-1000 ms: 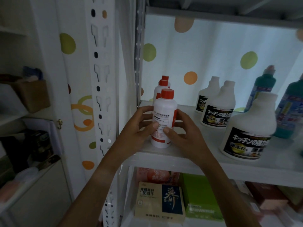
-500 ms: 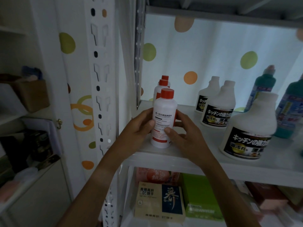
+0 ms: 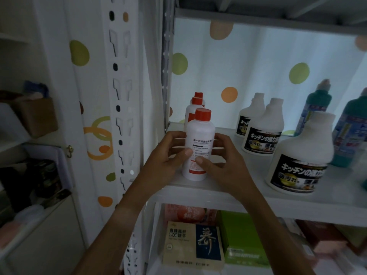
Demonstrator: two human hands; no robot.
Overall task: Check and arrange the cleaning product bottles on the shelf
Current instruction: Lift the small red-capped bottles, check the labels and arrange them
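Note:
A white bottle with a red cap [image 3: 200,135] stands upright near the front left of the white shelf [image 3: 198,193]. My left hand [image 3: 168,155] curls round its left side, thumb on the label. My right hand [image 3: 222,161] wraps its right side, thumb on the lower label. Two more red-capped bottles [image 3: 193,108] stand in a row behind it. Three white bottles with black labels [image 3: 297,155] line up to the right, and two teal bottles [image 3: 349,132] stand at the far right.
A perforated white upright [image 3: 121,96] rises left of the shelf. The shelf below holds a beige and blue box [image 3: 192,245] and a green box [image 3: 242,239]. A side cabinet with dim clutter [image 3: 33,165] is at the left. A dotted curtain [image 3: 258,66] backs the shelf.
The front bottle has turned slightly, its label now facing more toward me. Both hands stay wrapped round it with small thumb shifts.

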